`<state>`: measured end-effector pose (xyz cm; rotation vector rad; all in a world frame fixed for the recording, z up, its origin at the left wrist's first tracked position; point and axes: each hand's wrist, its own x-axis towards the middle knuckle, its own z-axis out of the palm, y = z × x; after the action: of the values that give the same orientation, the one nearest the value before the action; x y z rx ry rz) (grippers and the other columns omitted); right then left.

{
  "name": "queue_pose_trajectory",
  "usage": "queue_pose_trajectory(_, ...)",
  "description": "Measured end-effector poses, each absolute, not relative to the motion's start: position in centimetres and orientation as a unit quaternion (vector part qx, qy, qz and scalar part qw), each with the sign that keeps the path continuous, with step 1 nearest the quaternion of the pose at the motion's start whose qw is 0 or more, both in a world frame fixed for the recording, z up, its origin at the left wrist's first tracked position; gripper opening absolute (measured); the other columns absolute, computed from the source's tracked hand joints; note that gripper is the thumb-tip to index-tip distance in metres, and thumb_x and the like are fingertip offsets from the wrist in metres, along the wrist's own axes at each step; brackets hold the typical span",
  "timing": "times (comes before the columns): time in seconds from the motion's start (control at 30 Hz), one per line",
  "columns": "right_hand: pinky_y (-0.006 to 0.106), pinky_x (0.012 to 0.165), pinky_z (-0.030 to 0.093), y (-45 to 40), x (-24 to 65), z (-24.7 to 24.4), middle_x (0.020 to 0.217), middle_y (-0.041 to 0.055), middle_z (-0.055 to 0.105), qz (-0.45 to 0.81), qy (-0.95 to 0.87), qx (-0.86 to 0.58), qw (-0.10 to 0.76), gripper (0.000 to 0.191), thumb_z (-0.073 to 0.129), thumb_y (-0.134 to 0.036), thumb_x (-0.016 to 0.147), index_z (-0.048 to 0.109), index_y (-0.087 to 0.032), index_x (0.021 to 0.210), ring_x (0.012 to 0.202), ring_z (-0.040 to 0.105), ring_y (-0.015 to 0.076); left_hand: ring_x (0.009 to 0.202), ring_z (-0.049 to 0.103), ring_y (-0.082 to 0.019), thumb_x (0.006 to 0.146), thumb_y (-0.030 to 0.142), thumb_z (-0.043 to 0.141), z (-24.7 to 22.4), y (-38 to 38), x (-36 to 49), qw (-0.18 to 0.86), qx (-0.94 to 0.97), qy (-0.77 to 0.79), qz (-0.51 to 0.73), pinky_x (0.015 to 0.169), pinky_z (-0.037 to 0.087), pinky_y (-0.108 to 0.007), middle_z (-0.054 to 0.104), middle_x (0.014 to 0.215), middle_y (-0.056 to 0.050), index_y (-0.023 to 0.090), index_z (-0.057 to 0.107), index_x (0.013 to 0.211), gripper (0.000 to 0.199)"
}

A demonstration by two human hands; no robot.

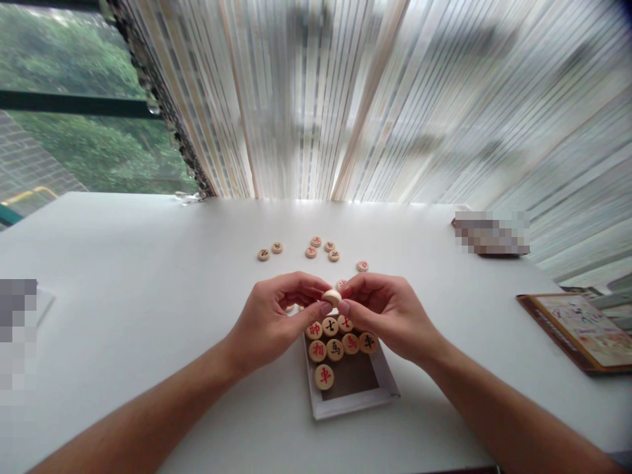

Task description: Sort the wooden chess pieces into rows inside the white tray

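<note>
Between the fingertips of my left hand [286, 309] and my right hand [382, 306] is a round wooden xiangqi piece [332, 298], seen tilted with its side toward me. Both hands pinch it from opposite sides, just above an open white box [355, 399]. Rows of xiangqi pieces lie in the box, marked in red and black; a red-marked piece [324, 377] sits alone in the row nearest me. My fingers hide part of the box's far end and a few pieces behind it.
Loose pieces lie farther back on the white table [148, 276], among them a black-marked one [264, 255] and a red-marked one [362, 266]. A framed picture-like item [582, 332] lies at the right. A striped curtain [306, 99] hangs behind the table, beside a window.
</note>
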<state>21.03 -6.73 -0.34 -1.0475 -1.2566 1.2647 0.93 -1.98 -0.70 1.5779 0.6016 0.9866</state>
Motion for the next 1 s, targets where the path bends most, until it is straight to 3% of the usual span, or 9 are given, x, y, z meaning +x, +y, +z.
queue_pose_trajectory(0.13,0.025,0.060,0.056,-6.70,21.18,-0.46,0.080,0.0054,0.079,0.521,-0.527,-0.428,0.516,0.027,0.097,-0.034,0.075,0.082,-0.018,0.090,0.067,0.068,0.0147,0.081,0.077,-0.017,0.087,0.018,0.086,-1.09,-1.80,0.71,0.531,0.685,0.277,0.415,0.076,0.064,-0.026,0.082,0.089,-0.007,0.014,0.081,0.097,0.011)
queue_pose_trajectory(0.3,0.025,0.063,0.057,-6.61,21.43,-0.80,0.082,0.0058,0.079,0.535,-0.532,-0.425,0.500,0.030,0.098,-0.030,0.075,0.083,-0.017,0.098,0.070,0.069,0.0153,0.091,0.076,-0.019,0.090,0.015,0.084,-1.15,-1.57,0.32,0.411,0.750,0.237,0.461,0.083,0.062,-0.029,0.080,0.097,-0.008,0.019,0.082,0.094,0.006)
queue_pose_trajectory(0.5,0.027,0.058,0.054,-6.64,21.43,-0.95,0.081,0.0064,0.079,0.514,-0.565,-0.438,0.473,0.033,0.096,-0.033,0.075,0.083,-0.016,0.100,0.066,0.066,0.0160,0.084,0.074,-0.017,0.090,0.014,0.082,-0.74,-1.55,0.30,0.331,0.790,0.214,0.470,0.078,0.061,-0.028,0.078,0.092,-0.006,0.021,0.082,0.091,0.007)
queue_pose_trajectory(0.6,0.027,0.057,0.054,-6.67,21.51,-0.85,0.082,0.0068,0.078,0.478,-0.594,-0.438,0.477,0.027,0.092,-0.030,0.080,0.081,-0.016,0.100,0.067,0.065,0.0158,0.082,0.073,-0.016,0.090,0.014,0.080,-0.76,-1.68,0.46,0.374,0.771,0.237,0.457,0.075,0.061,-0.027,0.077,0.092,-0.007,0.018,0.080,0.092,0.005)
queue_pose_trajectory(0.8,0.029,0.062,0.058,-6.66,21.94,-0.79,0.090,0.0073,0.078,0.311,-0.709,-0.421,0.472,0.017,0.080,-0.022,0.089,0.078,-0.018,0.106,0.068,0.067,0.0153,0.075,0.075,-0.014,0.089,0.018,0.077,-0.73,-1.70,0.64,0.626,0.621,0.273,0.385,0.071,0.061,-0.023,0.079,0.084,-0.005,0.014,0.072,0.101,0.014)
queue_pose_trajectory(1.0,0.029,0.066,0.061,-6.73,21.80,-0.59,0.097,0.0076,0.079,0.166,-0.785,-0.381,0.460,0.025,0.074,-0.016,0.090,0.079,-0.021,0.114,0.073,0.070,0.0166,0.075,0.078,-0.016,0.078,0.026,0.094,-0.72,-1.61,0.83,0.661,0.585,0.285,0.373,0.070,0.062,-0.024,0.081,0.081,-0.005,0.015,0.070,0.101,0.035)
